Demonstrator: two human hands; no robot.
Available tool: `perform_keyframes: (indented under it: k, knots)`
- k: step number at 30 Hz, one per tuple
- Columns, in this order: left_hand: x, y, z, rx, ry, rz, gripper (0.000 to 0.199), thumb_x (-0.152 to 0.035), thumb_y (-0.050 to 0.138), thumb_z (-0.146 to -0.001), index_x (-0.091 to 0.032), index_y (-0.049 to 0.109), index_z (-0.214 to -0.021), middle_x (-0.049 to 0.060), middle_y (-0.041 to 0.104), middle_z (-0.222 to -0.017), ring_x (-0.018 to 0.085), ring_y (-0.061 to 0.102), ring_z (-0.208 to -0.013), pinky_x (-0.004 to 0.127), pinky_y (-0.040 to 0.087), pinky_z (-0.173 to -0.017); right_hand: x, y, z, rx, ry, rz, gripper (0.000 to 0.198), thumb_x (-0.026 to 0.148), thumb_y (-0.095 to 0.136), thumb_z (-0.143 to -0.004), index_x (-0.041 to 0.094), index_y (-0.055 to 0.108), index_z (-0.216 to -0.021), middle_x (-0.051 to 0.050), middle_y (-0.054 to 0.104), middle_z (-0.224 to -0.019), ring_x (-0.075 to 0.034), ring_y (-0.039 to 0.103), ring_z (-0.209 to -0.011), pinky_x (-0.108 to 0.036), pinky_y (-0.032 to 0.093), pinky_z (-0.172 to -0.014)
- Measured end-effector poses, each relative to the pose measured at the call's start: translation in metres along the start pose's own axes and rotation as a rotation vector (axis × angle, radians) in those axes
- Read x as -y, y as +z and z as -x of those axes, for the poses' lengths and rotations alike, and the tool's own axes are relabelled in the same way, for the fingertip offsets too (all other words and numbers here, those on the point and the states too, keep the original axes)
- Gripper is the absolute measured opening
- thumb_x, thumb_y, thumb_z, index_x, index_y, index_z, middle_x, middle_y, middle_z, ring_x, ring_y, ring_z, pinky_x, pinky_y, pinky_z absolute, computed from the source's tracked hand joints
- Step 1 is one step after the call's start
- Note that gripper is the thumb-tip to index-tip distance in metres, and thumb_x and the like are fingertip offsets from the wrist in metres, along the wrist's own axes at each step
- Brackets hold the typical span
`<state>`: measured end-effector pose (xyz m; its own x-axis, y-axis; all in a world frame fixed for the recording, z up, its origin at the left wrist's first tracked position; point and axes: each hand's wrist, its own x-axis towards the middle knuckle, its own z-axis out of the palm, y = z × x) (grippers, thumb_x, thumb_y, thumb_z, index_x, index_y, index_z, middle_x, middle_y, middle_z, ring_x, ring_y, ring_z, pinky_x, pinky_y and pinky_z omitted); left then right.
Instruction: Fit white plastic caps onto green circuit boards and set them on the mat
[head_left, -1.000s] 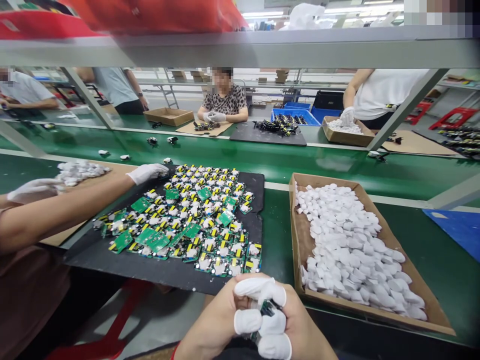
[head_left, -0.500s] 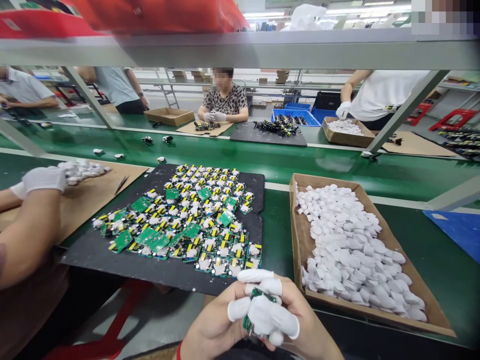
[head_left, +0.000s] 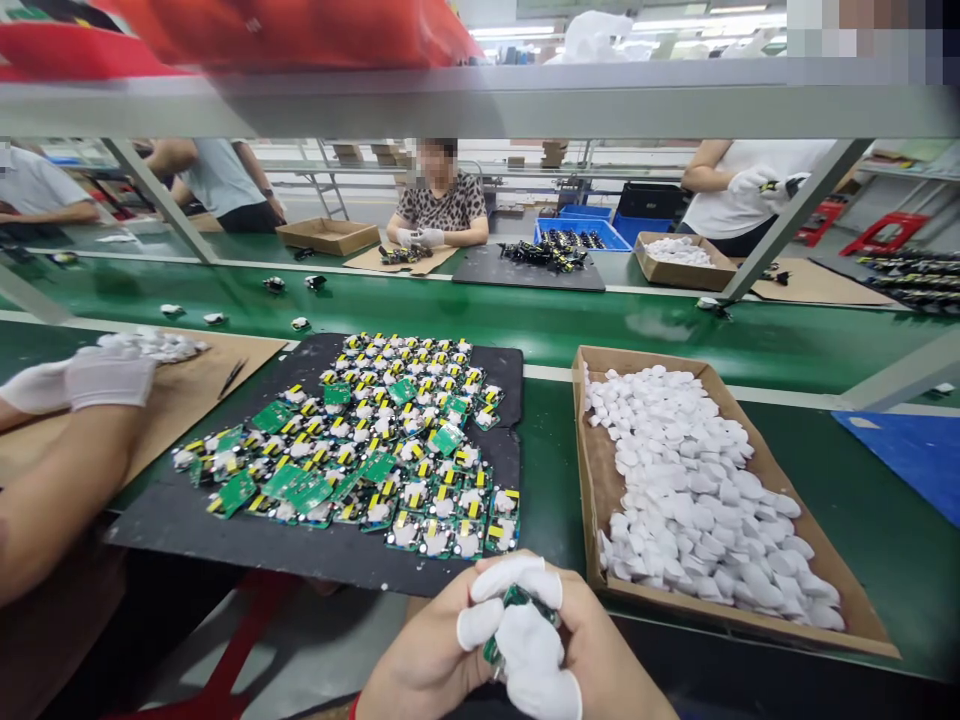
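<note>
Both hands meet at the bottom of the view, just off the near edge of the desk [head_left: 555, 330]: the left hand [head_left: 431, 650] and right hand [head_left: 592, 655], fingertips in white cots, are closed together around 1 small green board [head_left: 517, 600], with a white cap [head_left: 529, 635] pressed against it. By the look of it the work is far from finished, since a black mat [head_left: 322, 550] carries many loose boards [head_left: 360, 440] and the box [head_left: 600, 480] to the right is nearly full of caps [head_left: 690, 480]. The held board is mostly hidden; only a green edge shows. A co-worker's gloved hand [head_left: 109, 375] rests on cardboard at left.
</note>
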<state>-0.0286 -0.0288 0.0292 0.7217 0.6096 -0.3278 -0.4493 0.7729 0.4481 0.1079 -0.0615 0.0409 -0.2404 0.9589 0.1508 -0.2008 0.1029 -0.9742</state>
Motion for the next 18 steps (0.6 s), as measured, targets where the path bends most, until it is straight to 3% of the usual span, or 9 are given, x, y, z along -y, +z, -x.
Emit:
perform_keyframes:
  k: [2,4,7,10,12,15,18]
  knots:
    - [-0.001,0.0,0.001,-0.037,-0.012,0.004,0.038,-0.022,0.085,-0.054,-0.016,0.072,-0.09,0.003,0.072,-0.077,0.013,0.067,-0.065,0.021,0.054,-0.061,0.002,0.001,-0.002,-0.038,-0.087,0.126,0.048,0.004,0.065,-0.065,0.028,0.07,-0.106,-0.004,0.07,-0.101,-0.022,0.064,-0.094,-0.03,0.05,-0.085]
    - [-0.002,-0.002,0.002,-0.022,-0.005,0.024,0.039,-0.022,0.085,-0.054,-0.016,0.072,-0.09,0.004,0.073,-0.078,0.014,0.068,-0.066,0.021,0.055,-0.061,-0.002,0.001,-0.001,-0.035,-0.111,0.094,0.047,0.007,0.066,-0.067,0.029,0.068,-0.109,-0.003,0.07,-0.097,-0.021,0.065,-0.09,-0.03,0.05,-0.086]
    - [0.0,-0.006,0.002,0.102,-0.044,0.093,0.034,-0.027,0.08,-0.062,-0.017,0.071,-0.093,0.006,0.074,-0.074,0.015,0.069,-0.062,0.019,0.054,-0.052,-0.018,-0.005,0.006,-0.018,-0.149,-0.081,0.045,0.033,0.074,-0.073,0.036,0.061,-0.116,-0.002,0.066,-0.108,-0.021,0.064,-0.095,-0.033,0.048,-0.091]
    - [0.004,-0.009,0.001,0.199,-0.088,0.136,0.029,-0.036,0.07,-0.073,-0.015,0.071,-0.095,0.008,0.074,-0.07,0.018,0.07,-0.058,0.023,0.056,-0.048,-0.031,-0.01,0.012,-0.034,-0.19,-0.175,0.04,0.053,0.059,-0.082,0.037,0.057,-0.119,-0.003,0.062,-0.119,-0.025,0.06,-0.105,-0.041,0.047,-0.091]
    - [0.006,-0.011,0.001,0.187,-0.076,0.167,0.027,-0.037,0.069,-0.074,-0.016,0.071,-0.092,0.007,0.074,-0.067,0.017,0.07,-0.057,0.023,0.056,-0.049,-0.034,-0.011,0.013,-0.039,-0.159,-0.155,0.041,0.054,0.06,-0.081,0.032,0.058,-0.116,-0.006,0.063,-0.116,-0.027,0.062,-0.101,-0.043,0.05,-0.087]
    - [0.008,-0.009,0.001,0.12,-0.026,0.217,0.019,-0.023,0.073,-0.072,-0.018,0.073,-0.09,0.004,0.074,-0.069,0.012,0.068,-0.055,0.017,0.053,-0.049,-0.031,-0.007,0.012,-0.04,-0.063,-0.143,0.049,0.053,0.066,-0.075,0.024,0.058,-0.113,-0.01,0.063,-0.114,-0.027,0.065,-0.094,-0.04,0.053,-0.08]
    - [0.005,-0.004,0.002,0.048,-0.022,0.153,0.029,-0.018,0.076,-0.066,-0.018,0.073,-0.095,0.006,0.075,-0.073,0.012,0.067,-0.056,0.017,0.053,-0.048,-0.032,-0.004,0.011,-0.061,-0.083,-0.091,0.048,0.035,0.075,-0.072,0.026,0.056,-0.115,-0.009,0.062,-0.119,-0.028,0.062,-0.104,-0.04,0.051,-0.086]
